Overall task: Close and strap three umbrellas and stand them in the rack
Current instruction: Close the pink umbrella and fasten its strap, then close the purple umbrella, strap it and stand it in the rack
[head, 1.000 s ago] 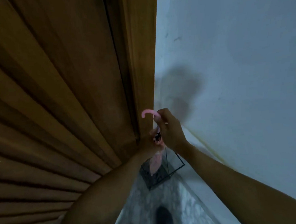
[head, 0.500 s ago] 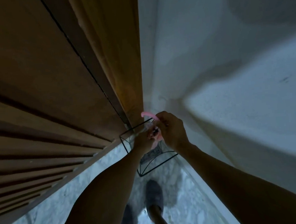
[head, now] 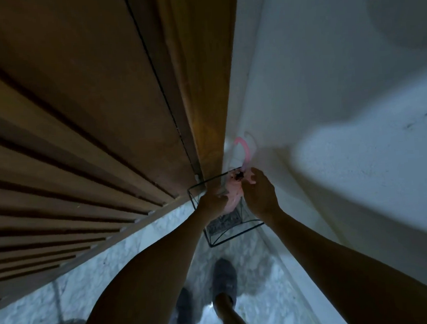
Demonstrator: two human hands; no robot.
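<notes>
Nearest me, my grey shoes stand on the marble floor. Beyond them, both hands work a closed pink umbrella over the black wire rack in the corner: my left hand grips its folded canopy, my right hand pinches near the top below the hooked handle. It looks nearly seated. I see no other umbrellas, so I judge two remain.

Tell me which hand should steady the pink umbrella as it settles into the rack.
Right. The right hand already grips the pink umbrella just under its hooked handle, over the wire rack. The left hand sits lower against the folded canopy, so it probably steers less well.
</notes>
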